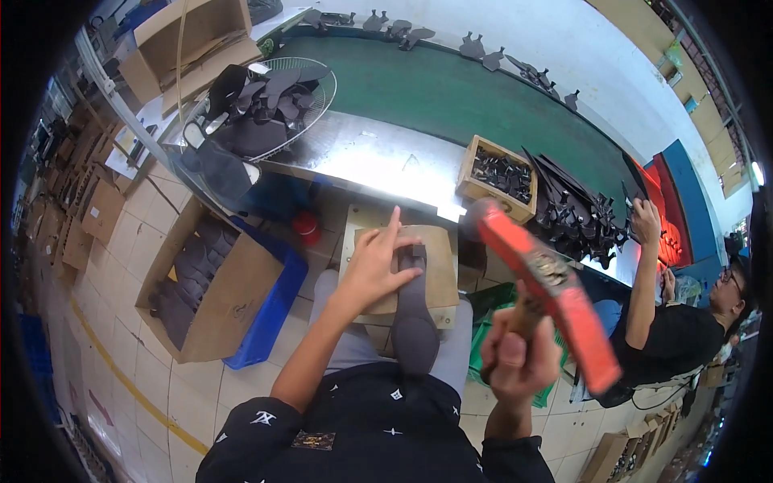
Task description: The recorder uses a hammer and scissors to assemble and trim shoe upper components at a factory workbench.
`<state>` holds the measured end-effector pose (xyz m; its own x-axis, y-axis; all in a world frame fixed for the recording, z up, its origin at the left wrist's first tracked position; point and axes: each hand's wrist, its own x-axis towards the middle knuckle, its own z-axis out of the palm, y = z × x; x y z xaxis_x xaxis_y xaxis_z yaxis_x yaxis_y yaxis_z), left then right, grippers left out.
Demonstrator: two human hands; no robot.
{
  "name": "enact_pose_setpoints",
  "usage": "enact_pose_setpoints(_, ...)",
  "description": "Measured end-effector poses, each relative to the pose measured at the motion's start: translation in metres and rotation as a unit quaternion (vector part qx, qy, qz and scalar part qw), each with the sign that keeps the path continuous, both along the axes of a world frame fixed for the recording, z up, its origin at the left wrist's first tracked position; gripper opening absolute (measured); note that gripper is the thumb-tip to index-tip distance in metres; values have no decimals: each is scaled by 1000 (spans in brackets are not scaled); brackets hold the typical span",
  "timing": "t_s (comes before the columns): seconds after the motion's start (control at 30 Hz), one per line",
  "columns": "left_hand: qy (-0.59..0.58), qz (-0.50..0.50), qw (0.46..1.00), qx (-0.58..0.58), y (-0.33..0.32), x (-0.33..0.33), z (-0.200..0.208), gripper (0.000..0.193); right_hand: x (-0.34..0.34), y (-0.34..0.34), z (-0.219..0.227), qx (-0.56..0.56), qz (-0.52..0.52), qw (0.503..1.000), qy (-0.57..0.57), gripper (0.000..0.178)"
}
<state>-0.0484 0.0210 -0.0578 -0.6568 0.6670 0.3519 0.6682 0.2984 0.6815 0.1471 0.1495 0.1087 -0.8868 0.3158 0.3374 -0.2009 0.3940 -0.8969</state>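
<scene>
A dark grey insole (415, 322) lies lengthwise on a worn wooden board (442, 278) at my lap, its wide end toward me and its narrow end away. A small dark piece (418, 251) shows at that narrow end. Over the insole's left edge, my left hand (372, 266) has its fingers apart, one pointing up, with thumb and a fingertip close around the narrow end. My right hand (522, 354) is closed round the handle of a hammer (555, 282). Raised to the right of the board, the hammer has a worn red head.
Beyond the board runs a metal ledge (378, 153) beside a green conveyor belt (451, 88). A wooden box (498, 181) of small dark parts stands there, next to stacked insoles (576, 213). Left are a wire basket (330, 88) and a carton (233, 310). A co-worker (676, 322) sits right.
</scene>
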Motion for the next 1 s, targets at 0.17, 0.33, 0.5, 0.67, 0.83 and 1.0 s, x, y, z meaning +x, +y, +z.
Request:
enact_pose_setpoints(0.17, -16, 15, 998, -57, 5, -1, 8, 108, -40, 12, -92, 167, -19, 986, -12, 35)
enact_pose_setpoints(0.33, -10, 21, 999, -40, 0, -1, 10, 80, -4, 1, -21, -24, -32, 999, -28, 29)
enact_pose_setpoints(0.5, 42, 46, 998, -5, 10, 0, 5, 30, -30, 22, -88, 126, -38, 991, -38, 39)
enact_pose_setpoints(0.67, -76, -94, 989, 86, -19, 18, 27, 19, -27, 40, -74, 88, -106, 989, -51, 22)
enact_pose_setpoints(0.83, -319, -173, 923, 125, -53, 74, 92, 24, -57, 39, -95, 288, 14, 951, -107, 53)
enact_pose_setpoints(1.0, -404, -174, 887, 140, -62, 86, 102, 26, -63, 37, -89, 472, 130, 867, -87, 52)
